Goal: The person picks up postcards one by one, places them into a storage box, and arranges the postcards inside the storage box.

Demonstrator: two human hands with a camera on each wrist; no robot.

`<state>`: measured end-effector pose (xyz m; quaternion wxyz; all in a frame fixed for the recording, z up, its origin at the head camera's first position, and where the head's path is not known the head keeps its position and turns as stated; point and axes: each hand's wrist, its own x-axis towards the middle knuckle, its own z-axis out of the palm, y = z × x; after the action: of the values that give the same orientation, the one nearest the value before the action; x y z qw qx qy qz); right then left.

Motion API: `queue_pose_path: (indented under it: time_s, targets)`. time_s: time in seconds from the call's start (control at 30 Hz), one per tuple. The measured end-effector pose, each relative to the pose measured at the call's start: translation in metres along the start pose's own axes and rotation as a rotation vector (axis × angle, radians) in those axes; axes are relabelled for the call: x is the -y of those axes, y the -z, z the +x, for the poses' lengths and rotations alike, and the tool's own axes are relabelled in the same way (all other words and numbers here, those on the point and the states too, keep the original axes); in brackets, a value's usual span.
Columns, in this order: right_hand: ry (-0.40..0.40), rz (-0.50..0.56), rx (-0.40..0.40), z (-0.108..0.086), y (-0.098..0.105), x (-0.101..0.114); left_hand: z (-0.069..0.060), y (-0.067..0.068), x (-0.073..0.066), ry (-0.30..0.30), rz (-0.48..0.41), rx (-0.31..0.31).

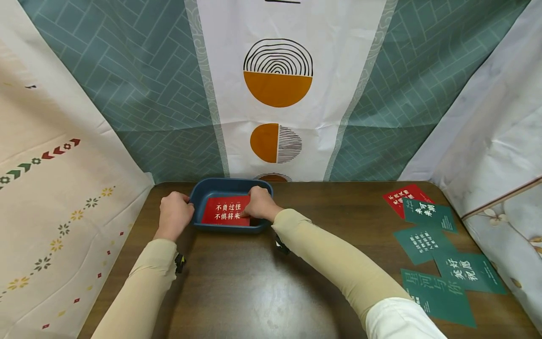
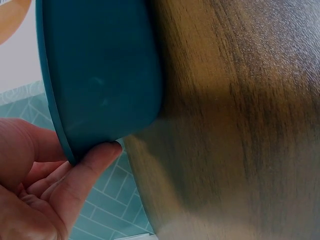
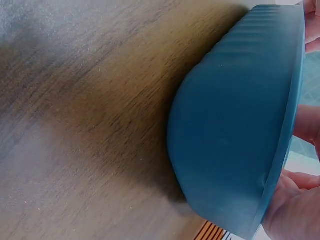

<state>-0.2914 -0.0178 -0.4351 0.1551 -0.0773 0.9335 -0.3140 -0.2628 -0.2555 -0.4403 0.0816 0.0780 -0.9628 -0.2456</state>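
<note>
A blue plastic tray (image 1: 230, 229) stands near the table's back edge, with a red card (image 1: 226, 207) bearing white characters inside it. My left hand (image 1: 174, 214) pinches the tray's left rim; in the left wrist view the thumb (image 2: 92, 172) presses the outer wall. Reaching over the right side, my right hand (image 1: 262, 204) pinches the red card at its right edge, thumb on the printed face. From the right wrist, the tray wall (image 3: 230, 125) hides the card, and only parts of the right hand (image 3: 295, 205) show beyond the rim.
At the table's right side lie another red card (image 1: 402, 195) and several green cards (image 1: 427, 216), some overlapping. A patterned curtain (image 1: 169, 94) hangs behind the brown wooden table (image 1: 254, 282). Pale cloths (image 1: 51, 188) flank it on both sides.
</note>
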Motion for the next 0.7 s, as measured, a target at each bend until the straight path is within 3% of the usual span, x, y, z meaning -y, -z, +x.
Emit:
queue_pose_path:
  time_s: [0.5,0.7]
  targets:
    - [0.002,-0.068,-0.028,0.0001,0.0009,0.0008,0.0009,0.0006,0.0018,-0.028,-0.002,-0.028]
    - [0.012,-0.092,-0.032,-0.003,0.0042,0.0019,-0.0002,0.0001,0.001,-0.011,-0.009,-0.025]
